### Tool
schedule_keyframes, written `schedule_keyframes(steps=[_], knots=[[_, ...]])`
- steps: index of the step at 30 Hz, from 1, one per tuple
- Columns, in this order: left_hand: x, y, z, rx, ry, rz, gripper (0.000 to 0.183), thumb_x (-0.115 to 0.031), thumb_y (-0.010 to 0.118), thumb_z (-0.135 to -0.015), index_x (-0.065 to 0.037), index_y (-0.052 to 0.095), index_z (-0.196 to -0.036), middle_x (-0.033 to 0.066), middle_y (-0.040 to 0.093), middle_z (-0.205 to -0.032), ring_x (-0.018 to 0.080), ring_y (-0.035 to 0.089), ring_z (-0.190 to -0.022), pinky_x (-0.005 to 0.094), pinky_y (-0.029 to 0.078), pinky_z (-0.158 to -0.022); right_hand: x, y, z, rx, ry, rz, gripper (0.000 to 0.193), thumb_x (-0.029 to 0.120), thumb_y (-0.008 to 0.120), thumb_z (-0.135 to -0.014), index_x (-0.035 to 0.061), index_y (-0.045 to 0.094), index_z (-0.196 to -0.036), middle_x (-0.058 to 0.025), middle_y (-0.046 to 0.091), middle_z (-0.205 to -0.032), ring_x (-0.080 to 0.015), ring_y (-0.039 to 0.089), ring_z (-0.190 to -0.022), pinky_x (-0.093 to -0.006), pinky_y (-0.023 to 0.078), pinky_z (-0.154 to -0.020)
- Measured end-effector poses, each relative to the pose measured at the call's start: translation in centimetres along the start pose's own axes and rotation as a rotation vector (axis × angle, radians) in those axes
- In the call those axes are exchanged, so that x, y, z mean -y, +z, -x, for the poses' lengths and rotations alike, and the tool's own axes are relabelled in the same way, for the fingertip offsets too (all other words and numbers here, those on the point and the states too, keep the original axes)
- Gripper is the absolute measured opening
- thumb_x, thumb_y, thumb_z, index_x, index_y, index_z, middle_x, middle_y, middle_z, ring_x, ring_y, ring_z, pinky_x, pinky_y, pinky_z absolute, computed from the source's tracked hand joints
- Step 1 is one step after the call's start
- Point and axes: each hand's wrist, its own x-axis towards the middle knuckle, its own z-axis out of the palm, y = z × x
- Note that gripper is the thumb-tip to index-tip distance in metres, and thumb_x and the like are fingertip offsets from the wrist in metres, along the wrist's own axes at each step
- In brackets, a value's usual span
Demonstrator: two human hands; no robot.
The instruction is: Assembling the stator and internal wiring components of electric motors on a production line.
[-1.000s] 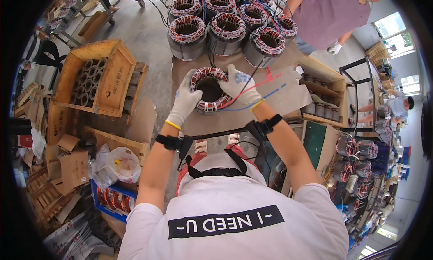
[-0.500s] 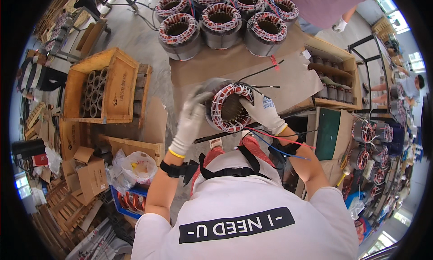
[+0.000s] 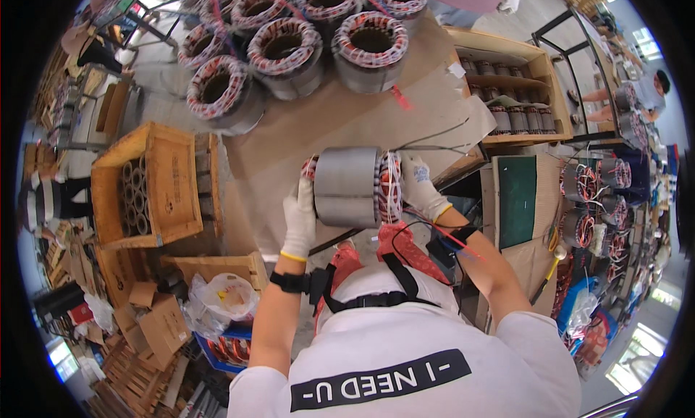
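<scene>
Between my two gloved hands is a motor stator, turned on its side so its grey ribbed body faces up. Laced red and white windings show at both its ends. My left hand presses on the left winding end, fingers partly hidden behind the body. At the right end, my right hand grips the laced coil, its fingertips out of sight. Black leads stick out beyond the stator's far right side, and red and blue ones hang near my right wrist. Whether the stator rests on the table or is lifted, I cannot tell.
Several upright stators stand at the far side of the brown-covered table. A wooden crate of metal cylinders is at the left. At the right are a partitioned wooden box and a green board. Another person's gloved hand shows at the back.
The stator has turned from its bore facing me onto its side, with the leads now at the right. My left hand has shifted to its left end; the view has moved too.
</scene>
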Motion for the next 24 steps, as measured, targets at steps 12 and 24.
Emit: schedule_keyframes(steps=[12,24], knots=[[-4.2,4.3,-0.3,-0.053,-0.09,-0.289,0.046,-0.036,0.049,-0.102,0.006,0.064,-0.114,0.0055,0.067,-0.098,0.0105,0.058,-0.085,0.026,0.048,-0.076,-1.6,-8.9,2.4,0.769,0.292,-0.922,0.071,0.05,0.053,-0.093,-0.0002,0.04,-0.141,-0.0243,0.044,-0.143,-0.036,0.042,-0.133,-0.0412,0.029,-0.112],[-2.6,0.4,-4.7,0.49,-0.404,0.205,0.081,-0.061,0.052,-0.092,-0.011,0.027,-0.151,0.0112,0.033,-0.153,0.0297,0.036,-0.138,0.0481,0.033,-0.112,3.0,-3.7,2.3,0.268,0.103,-1.439,0.089,0.071,0.046,-0.089,-0.0055,0.044,-0.135,-0.0202,0.057,-0.127,-0.0292,0.053,-0.121,-0.0368,0.042,-0.101]])
